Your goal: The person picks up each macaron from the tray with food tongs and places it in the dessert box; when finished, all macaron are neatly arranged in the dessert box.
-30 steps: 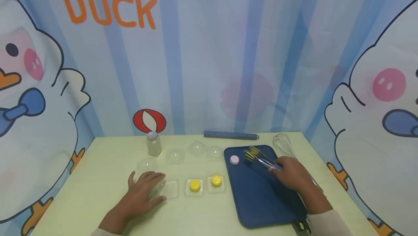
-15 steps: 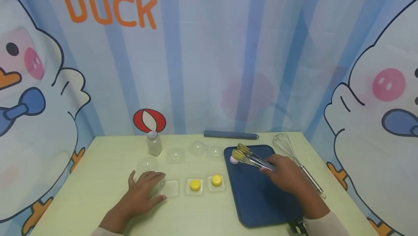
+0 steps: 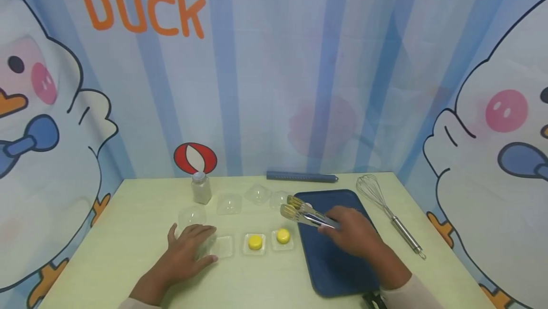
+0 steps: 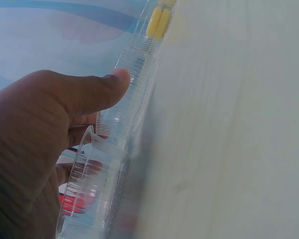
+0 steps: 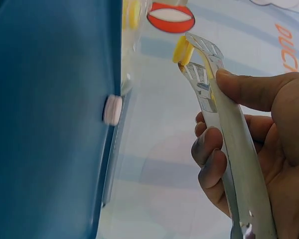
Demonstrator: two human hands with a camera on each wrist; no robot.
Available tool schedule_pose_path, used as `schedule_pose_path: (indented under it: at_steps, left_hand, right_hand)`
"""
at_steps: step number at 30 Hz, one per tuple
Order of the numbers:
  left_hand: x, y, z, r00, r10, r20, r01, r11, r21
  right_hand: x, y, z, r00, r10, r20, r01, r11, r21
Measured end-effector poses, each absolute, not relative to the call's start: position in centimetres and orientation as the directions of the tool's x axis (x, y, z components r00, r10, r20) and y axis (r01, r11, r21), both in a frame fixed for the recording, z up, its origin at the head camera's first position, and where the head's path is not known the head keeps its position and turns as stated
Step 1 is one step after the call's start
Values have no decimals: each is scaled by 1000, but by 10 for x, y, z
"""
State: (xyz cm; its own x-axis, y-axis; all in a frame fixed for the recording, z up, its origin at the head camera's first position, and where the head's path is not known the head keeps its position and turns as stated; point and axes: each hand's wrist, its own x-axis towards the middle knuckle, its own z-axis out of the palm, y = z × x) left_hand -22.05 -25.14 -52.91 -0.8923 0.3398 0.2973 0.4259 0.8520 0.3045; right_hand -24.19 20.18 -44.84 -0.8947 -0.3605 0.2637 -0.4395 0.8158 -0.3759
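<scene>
My right hand grips metal tongs, whose tips are over the tray's left edge. In the right wrist view, a yellow macaron sits between the tong tips. My left hand rests spread on the table, its fingers beside and partly over clear plastic boxes. By its thumb lies a clear box base. Two similar bases to its right each hold a yellow macaron, the other being the rightmost macaron. A pale pink macaron lies on the blue tray, mostly hidden by the tongs in the head view.
Several clear domed lids stand behind the bases. A small capped jar is at the back left. A blue-grey bar lies along the back edge, and a whisk lies right of the tray. A printed curtain hangs behind.
My right hand has carried the tongs leftward, from above the tray past the pink macaron to the tray's left edge. My left hand has stayed put.
</scene>
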Motion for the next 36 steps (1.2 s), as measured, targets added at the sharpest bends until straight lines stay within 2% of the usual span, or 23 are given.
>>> schedule_pose_path:
  at_steps: [16, 27, 36]
  left_hand:
    - [-222, -248, -529, -893, 344, 290, 426, 853, 300]
    - [-222, -248, -531, -897, 336, 289, 417, 859, 297]
    - [-223, -248, -532, -900, 333, 281, 414, 856, 309]
  right_hand:
    - [-237, 143, -453, -866, -450, 217, -499, 781, -374]
    - [-232, 111, -462, -823, -529, 206, -568, 770, -291]
    - [-231, 89, -468, -778, -565, 274, -624, 743, -242]
